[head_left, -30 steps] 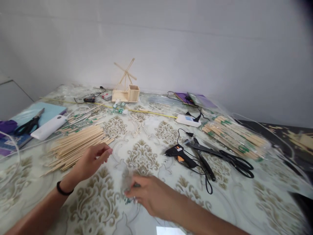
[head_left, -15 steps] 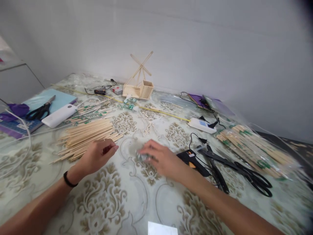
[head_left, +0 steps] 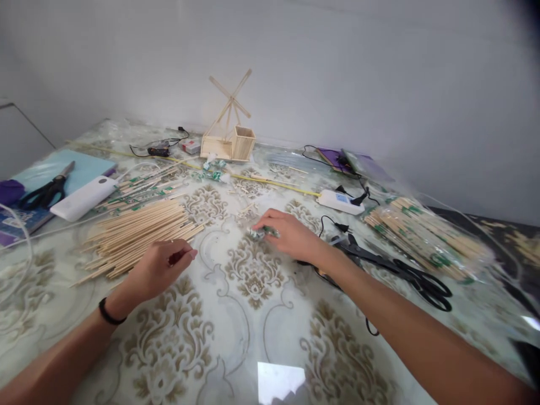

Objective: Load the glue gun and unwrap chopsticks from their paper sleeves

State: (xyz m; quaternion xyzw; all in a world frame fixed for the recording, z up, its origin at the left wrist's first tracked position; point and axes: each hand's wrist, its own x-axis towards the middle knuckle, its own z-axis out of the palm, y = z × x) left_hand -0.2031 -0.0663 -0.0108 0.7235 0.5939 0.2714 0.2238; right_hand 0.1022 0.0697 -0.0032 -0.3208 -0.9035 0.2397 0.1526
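Note:
My right hand (head_left: 289,233) is closed around a crumpled green-and-clear wrapper (head_left: 257,232), low over the patterned tabletop (head_left: 236,349). My left hand (head_left: 162,267), with a black band at the wrist, rests by the near right side of a pile of thin wooden sticks (head_left: 135,233). Its fingers are curled together; whatever they hold, if anything, is hidden. Small stick offcuts (head_left: 248,208) lie just beyond my right hand. A wooden stick windmill model with a box (head_left: 243,144) stands at the back by the wall.
Black scissors (head_left: 396,267) and a partly hidden glue gun lie on the right, near bagged sticks (head_left: 426,236) and a white power strip (head_left: 341,201). On the left are a white device (head_left: 84,198), other scissors (head_left: 48,188) and books. Green wrappers (head_left: 214,169) lie before the model.
My right hand has moved forward over the table with the wrapper. My left hand keeps its curled pose beside the sticks. The view has shifted slightly.

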